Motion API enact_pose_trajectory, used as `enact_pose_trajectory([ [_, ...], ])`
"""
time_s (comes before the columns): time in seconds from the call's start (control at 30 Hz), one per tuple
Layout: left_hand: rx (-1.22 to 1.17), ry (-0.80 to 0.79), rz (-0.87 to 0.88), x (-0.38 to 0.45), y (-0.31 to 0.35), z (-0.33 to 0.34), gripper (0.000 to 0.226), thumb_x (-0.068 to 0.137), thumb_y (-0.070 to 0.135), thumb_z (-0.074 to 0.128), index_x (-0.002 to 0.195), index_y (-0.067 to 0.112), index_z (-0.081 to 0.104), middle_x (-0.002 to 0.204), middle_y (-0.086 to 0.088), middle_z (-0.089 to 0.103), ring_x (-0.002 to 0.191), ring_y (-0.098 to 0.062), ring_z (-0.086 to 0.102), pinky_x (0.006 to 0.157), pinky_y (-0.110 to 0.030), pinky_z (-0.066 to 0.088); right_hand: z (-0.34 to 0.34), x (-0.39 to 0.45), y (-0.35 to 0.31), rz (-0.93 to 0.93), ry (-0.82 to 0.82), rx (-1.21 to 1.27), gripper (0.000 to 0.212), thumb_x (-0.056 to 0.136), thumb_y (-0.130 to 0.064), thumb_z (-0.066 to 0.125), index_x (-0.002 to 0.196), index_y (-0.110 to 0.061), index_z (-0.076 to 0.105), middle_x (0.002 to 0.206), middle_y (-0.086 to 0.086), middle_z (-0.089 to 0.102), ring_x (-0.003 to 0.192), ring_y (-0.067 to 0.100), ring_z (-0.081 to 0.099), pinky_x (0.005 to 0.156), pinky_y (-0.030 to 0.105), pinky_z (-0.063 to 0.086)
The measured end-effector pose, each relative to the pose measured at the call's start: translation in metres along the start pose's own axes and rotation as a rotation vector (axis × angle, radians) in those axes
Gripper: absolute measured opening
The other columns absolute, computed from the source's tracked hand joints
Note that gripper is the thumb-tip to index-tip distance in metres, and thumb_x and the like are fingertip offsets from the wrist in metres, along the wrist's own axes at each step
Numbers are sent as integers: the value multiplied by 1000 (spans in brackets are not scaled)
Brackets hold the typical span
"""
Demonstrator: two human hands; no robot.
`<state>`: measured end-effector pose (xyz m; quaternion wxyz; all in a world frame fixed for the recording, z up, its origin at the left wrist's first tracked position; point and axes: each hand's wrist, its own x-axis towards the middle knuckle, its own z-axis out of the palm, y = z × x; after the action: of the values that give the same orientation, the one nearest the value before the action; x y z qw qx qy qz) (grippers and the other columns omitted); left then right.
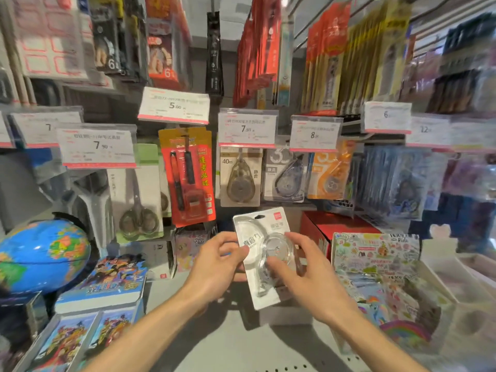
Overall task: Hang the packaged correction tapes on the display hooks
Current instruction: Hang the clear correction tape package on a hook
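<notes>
A white card pack with a clear correction tape [261, 260] is held upright over the grey shelf, hang hole at the top. My left hand [214, 267] pinches its left edge. My right hand [303, 275] grips the right side, thumb on the clear blister. Above it, correction tape packs hang from display hooks: a beige 40m pack [240, 177], a grey pack [284, 174] and an orange pack [328, 173], each below a price tag.
A red pen set [189, 175] and scissors pack [139, 191] hang to the left. A globe [40, 257] and cartoon notebooks [112, 283] stand at the lower left. A red box [335, 229] and sticker packs [375, 267] lie to the right.
</notes>
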<state>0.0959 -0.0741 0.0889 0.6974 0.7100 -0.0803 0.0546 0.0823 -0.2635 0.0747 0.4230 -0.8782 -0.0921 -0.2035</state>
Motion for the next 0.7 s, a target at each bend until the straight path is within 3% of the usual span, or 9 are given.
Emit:
enact_pose_trajectory([
  [0.1,22,45,65,2,12,27,17,95,1,61,112,2,62,81,-12,65,60,-7,62,53,-22,56,-14,4,8,-66,-55,14,96,73,-64,73,151,-37,24,142,-25,30,133,-3,33,109,24,32],
  [0.17,20,75,97,5,18,44,16,95,-1,60,110,1,63,80,-11,66,57,-4,64,53,-23,57,-27,9,14,-103,-71,23,105,70,-64,75,153,-37,17,141,-28,24,133,-5,28,105,19,28],
  [0.4,104,84,182,10,41,88,12,95,6,63,107,9,64,83,-19,61,66,-17,64,62,-34,62,-75,25,29,-162,-66,58,95,79,-47,75,153,-36,16,144,-22,25,125,-5,30,101,19,28],
  [0.47,266,104,274,14,45,90,16,96,18,64,112,19,65,87,-11,70,76,-18,68,77,-41,61,-85,32,30,-152,-30,58,96,77,-44,76,153,-34,18,144,-20,28,127,-2,32,103,22,29],
  [0.53,540,190,402,17,52,84,26,96,28,63,122,27,63,98,7,73,92,-9,68,86,-29,55,-95,43,30,-135,23,53,95,73,-43,76,152,-30,24,145,-15,34,132,4,36,109,27,33],
  [0.6,759,294,544,19,64,74,33,96,30,62,129,26,59,113,12,67,100,-4,63,89,-23,51,-104,54,28,-130,88,63,94,67,-46,74,149,-28,31,145,-9,41,133,11,42,111,35,39],
  [0.7,992,380,738,23,86,58,35,95,30,61,129,25,55,117,12,55,98,-6,58,88,-32,53,-115,62,21,-140,129,107,95,71,-43,75,152,-29,26,140,-11,37,134,12,41,110,36,38],
])
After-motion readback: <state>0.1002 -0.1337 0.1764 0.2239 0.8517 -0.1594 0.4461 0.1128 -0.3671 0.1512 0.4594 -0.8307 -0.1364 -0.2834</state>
